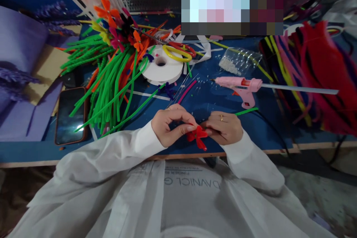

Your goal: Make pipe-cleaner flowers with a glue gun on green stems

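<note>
Close to the table's front edge, a red pipe-cleaner flower [198, 134] with looped petals is held between my two hands. My left hand [174, 123] pinches its left side between thumb and fingers. On the other side my right hand [224, 128], a ring on one finger, has its fingertips closed at the flower's right petal. A green pipe cleaner [247, 111] sticks out beyond the right hand; whether that hand holds it I cannot tell. Behind my hands lie a magenta pipe cleaner [187, 92] and a pink glue gun [240, 87] with a glue stick in its back.
Green pipe cleaners [111, 85] and a phone [70, 116] lie at left. A white ribbon spool [160, 67] carries yellow-handled scissors [177, 53]. A clear tray [240, 61] holds small white beads. Bundled pipe cleaners [323, 78] fill the right; a black cable [275, 134] crosses the table edge.
</note>
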`<state>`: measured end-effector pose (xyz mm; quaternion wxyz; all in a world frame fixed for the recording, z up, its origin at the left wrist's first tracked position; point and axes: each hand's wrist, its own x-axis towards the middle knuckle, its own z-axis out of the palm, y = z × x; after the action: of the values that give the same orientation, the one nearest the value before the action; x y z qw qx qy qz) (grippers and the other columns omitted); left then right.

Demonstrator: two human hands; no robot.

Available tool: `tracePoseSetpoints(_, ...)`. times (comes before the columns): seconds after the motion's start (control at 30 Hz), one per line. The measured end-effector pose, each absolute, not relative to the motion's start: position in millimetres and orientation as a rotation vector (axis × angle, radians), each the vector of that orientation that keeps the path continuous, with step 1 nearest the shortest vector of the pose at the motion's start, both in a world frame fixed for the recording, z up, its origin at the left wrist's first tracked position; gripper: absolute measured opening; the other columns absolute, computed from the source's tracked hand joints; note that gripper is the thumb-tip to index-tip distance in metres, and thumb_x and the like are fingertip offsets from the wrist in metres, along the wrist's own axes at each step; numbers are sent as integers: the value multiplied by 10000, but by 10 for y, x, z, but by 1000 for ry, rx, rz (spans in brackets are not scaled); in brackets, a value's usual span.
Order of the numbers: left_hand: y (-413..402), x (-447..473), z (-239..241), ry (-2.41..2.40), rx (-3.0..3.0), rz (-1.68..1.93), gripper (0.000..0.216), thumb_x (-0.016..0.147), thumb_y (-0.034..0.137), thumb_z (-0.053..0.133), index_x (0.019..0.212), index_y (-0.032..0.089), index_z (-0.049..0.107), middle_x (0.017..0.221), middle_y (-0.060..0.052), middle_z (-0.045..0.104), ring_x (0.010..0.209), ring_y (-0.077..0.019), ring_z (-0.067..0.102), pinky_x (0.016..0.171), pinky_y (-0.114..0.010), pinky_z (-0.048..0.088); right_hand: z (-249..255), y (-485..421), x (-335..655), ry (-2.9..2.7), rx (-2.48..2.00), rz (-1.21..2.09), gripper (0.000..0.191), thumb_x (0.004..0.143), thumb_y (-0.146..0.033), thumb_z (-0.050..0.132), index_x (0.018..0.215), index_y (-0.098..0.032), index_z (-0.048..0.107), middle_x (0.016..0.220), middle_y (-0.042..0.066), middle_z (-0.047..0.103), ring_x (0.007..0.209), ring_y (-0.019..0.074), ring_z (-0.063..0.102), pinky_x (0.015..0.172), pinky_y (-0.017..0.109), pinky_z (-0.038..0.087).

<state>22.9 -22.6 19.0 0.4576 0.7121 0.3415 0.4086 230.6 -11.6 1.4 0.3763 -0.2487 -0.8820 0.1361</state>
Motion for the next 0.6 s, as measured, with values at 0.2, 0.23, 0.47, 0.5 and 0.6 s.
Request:
tracePoseSetpoints(0.2, -271, 246, 157, 901, 1591, 992, 139, 802, 269, 641, 790, 135, 673, 748, -69, 677, 699, -136, 576, 649, -271, 475, 16, -143, 2283, -2196, -635, 347, 372, 941, -389, 423, 686, -174, 587, 531, 9, 578, 475, 94, 491, 494, 229, 407)
tracePoseSetpoints(0.23, -276, 249, 146, 902, 1568, 988, 149, 800, 277, 642, 787, 131, 671, 754, -72, 674, 688, -135, 582, 642, -272, 480, 12, -152, 2284, -2190, -649, 349, 351, 930, -387, 444, 688, -176, 585, 539, 12, 585, 483, 98, 493, 498, 233, 408)
tracePoseSetpoints(0.47, -306, 275, 111, 907, 1512, 989, 194, 806, 310, 632, 783, 120, 665, 776, -88, 665, 715, -151, 616, 672, -291, 517, -19, -187, 2295, -2180, -681, 355, 257, 877, -350, 528, 691, -176, 569, 534, 7, 573, 493, 108, 464, 497, 243, 385)
tracePoseSetpoints(0.5, -310, 278, 111, 909, 1497, 992, 205, 806, 320, 632, 780, 119, 662, 778, -89, 661, 711, -154, 621, 663, -290, 519, -21, -188, 2295, -2177, -682, 353, 244, 869, -339, 539, 691, -174, 568, 531, 5, 569, 493, 107, 460, 498, 244, 383)
tracePoseSetpoints(0.6, -320, 285, 107, 904, 1465, 1008, 224, 804, 339, 635, 771, 118, 655, 768, -85, 650, 708, -158, 631, 643, -280, 518, -23, -192, 2291, -2172, -697, 353, 226, 857, -325, 554, 690, -174, 565, 527, 0, 561, 492, 107, 450, 505, 246, 380)
